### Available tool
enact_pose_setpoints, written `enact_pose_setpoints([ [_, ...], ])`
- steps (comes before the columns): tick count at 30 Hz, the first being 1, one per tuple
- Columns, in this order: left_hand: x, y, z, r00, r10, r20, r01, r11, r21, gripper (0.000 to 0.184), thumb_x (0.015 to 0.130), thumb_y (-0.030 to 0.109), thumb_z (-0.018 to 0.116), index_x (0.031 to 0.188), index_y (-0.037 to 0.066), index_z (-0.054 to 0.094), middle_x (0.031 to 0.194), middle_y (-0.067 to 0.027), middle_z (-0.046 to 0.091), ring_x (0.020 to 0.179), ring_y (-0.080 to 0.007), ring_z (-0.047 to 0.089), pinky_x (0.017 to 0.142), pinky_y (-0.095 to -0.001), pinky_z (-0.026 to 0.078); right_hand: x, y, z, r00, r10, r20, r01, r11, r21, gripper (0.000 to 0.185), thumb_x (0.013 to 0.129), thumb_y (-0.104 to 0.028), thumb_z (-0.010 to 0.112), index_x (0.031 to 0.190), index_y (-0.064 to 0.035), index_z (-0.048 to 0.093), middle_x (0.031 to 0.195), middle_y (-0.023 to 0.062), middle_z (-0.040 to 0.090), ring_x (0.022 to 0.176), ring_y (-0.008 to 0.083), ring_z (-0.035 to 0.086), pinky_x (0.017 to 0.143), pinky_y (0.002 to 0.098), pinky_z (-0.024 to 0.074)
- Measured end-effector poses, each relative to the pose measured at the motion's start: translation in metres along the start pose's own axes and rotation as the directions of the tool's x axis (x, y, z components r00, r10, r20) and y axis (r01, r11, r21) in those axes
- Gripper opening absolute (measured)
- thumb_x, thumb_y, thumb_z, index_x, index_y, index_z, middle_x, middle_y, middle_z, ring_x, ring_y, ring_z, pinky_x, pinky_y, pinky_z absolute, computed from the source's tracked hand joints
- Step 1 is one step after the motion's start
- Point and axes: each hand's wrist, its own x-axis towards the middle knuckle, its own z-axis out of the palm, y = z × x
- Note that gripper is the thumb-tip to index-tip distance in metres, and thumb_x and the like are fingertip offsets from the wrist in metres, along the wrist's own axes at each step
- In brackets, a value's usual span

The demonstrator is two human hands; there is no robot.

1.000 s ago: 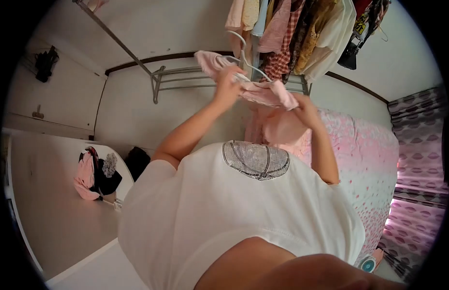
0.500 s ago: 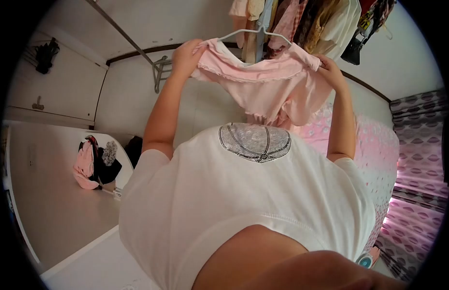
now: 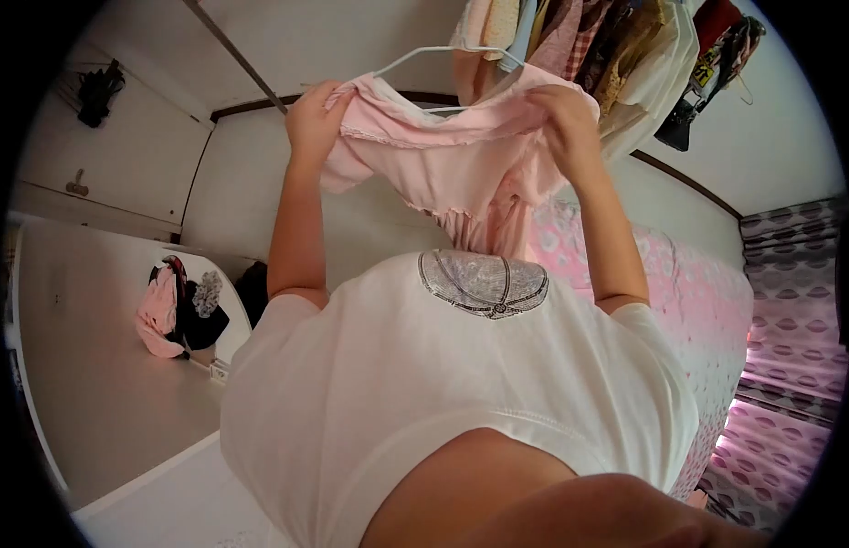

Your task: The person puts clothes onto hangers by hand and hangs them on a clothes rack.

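A pale pink dress (image 3: 442, 132) with a frayed, ruffled edge across its top hangs on a white hanger (image 3: 424, 52), held up in front of my chest. My left hand (image 3: 315, 117) grips the dress at its left shoulder, fingers bent over the cloth. On the other side, my right hand (image 3: 569, 128) has its fingers curled onto the right shoulder of the dress. Lower down, the cloth gathers and falls in folds, and its bottom end is hidden behind my white T-shirt (image 3: 442, 384).
Several clothes (image 3: 616, 64) hang on a rack beyond my right hand. A bed with a pink patterned cover (image 3: 680, 283) is at right, beside patterned curtains (image 3: 790, 338). Left are a white cabinet (image 3: 105, 155) and a mirror (image 3: 228, 315) near a pink and black bundle (image 3: 164, 315).
Both hands and the dress have shifted left and come closer together. My right hand has moved inward from the sleeve edge onto the shoulder. The hanger has tilted, and its hook no longer shows.
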Motion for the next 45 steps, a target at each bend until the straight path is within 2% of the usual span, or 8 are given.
enact_pose_setpoints([
  [5,0.016,-0.011,0.008,1.000,0.024,0.019,-0.025,0.999,0.043,0.025,0.076,0.028,0.061,0.086,0.006,0.061,0.079,-0.0127,0.061,0.073,-0.0308,0.058,0.062,-0.0345,0.044,0.028,0.004,0.062,0.943,-0.236,0.237,0.270,0.954,-0.127,0.020,0.069,-0.012,0.062,0.087,-0.0055,0.056,0.085,0.0081,0.055,0.085,0.0276,0.052,0.080,0.0357,0.0391],
  [8,0.036,-0.030,0.007,0.999,0.040,-0.011,-0.038,0.993,0.115,0.028,0.077,0.032,0.060,0.086,0.006,0.061,0.079,-0.0137,0.061,0.073,-0.0320,0.058,0.062,-0.0359,0.044,0.057,0.008,0.053,0.973,-0.078,0.217,0.106,0.987,-0.121,0.021,0.071,-0.020,0.064,0.084,-0.0062,0.054,0.075,0.0072,0.050,0.077,0.0264,0.050,0.073,0.0358,0.0376],
  [16,0.111,-0.068,-0.016,0.993,0.078,-0.090,-0.070,0.994,0.087,0.033,0.077,0.038,0.058,0.088,0.007,0.062,0.081,-0.0121,0.062,0.074,-0.0310,0.059,0.063,-0.0361,0.045,0.134,0.032,0.069,0.973,-0.212,0.094,0.226,0.957,-0.181,0.032,0.072,-0.036,0.062,0.081,-0.0071,0.053,0.074,0.0072,0.054,0.075,0.0239,0.052,0.075,0.0345,0.0346],
  [24,0.125,-0.104,-0.022,0.996,0.032,-0.087,-0.025,0.997,0.077,0.030,0.076,0.034,0.060,0.088,0.007,0.062,0.081,-0.0102,0.062,0.076,-0.0288,0.059,0.064,-0.0336,0.045,0.149,0.049,0.132,0.959,-0.269,0.087,0.282,0.897,-0.341,0.039,0.060,-0.026,0.072,0.081,-0.0097,0.045,0.076,0.0057,0.053,0.077,0.0245,0.052,0.078,0.0360,0.0343],
  [33,0.142,-0.133,-0.015,0.999,0.045,-0.016,-0.043,0.992,0.115,0.027,0.076,0.029,0.062,0.088,0.005,0.062,0.080,-0.0111,0.062,0.073,-0.0259,0.059,0.064,-0.0314,0.044,0.148,0.056,0.164,0.968,-0.047,0.246,0.137,0.922,-0.361,0.050,0.053,-0.026,0.076,0.087,-0.0079,0.045,0.082,0.0079,0.052,0.083,0.0238,0.052,0.080,0.0373,0.0343],
  [39,0.146,-0.143,-0.003,0.998,0.055,-0.001,-0.055,0.995,0.078,0.026,0.074,0.028,0.064,0.087,0.006,0.062,0.081,-0.0095,0.062,0.073,-0.0254,0.060,0.064,-0.0326,0.045,0.132,0.079,0.162,0.978,-0.204,0.045,0.208,0.969,-0.135,0.063,0.058,-0.024,0.075,0.111,-0.0074,0.045,0.113,0.0148,0.045,0.105,0.0312,0.044,0.089,0.0412,0.0331],
  [42,0.149,-0.157,0.010,0.998,0.057,-0.003,-0.057,0.998,0.031,0.026,0.073,0.028,0.065,0.086,0.006,0.063,0.082,-0.0088,0.062,0.073,-0.0254,0.060,0.064,-0.0327,0.045,0.122,0.093,0.151,0.990,0.044,-0.134,-0.075,0.969,-0.234,0.066,0.064,-0.023,0.074,0.118,-0.0065,0.040,0.122,0.0158,0.039,0.110,0.0343,0.040,0.092,0.0417,0.0329],
  [45,0.156,-0.162,0.017,0.998,0.030,0.054,-0.031,0.999,0.015,0.025,0.073,0.027,0.065,0.086,0.006,0.062,0.082,-0.0085,0.062,0.074,-0.0255,0.060,0.064,-0.0323,0.045,0.122,0.111,0.134,0.958,0.252,0.141,-0.244,0.967,-0.068,0.048,0.074,-0.023,0.065,0.113,-0.0032,0.045,0.108,0.0174,0.049,0.099,0.0322,0.048,0.083,0.0370,0.0390],
])
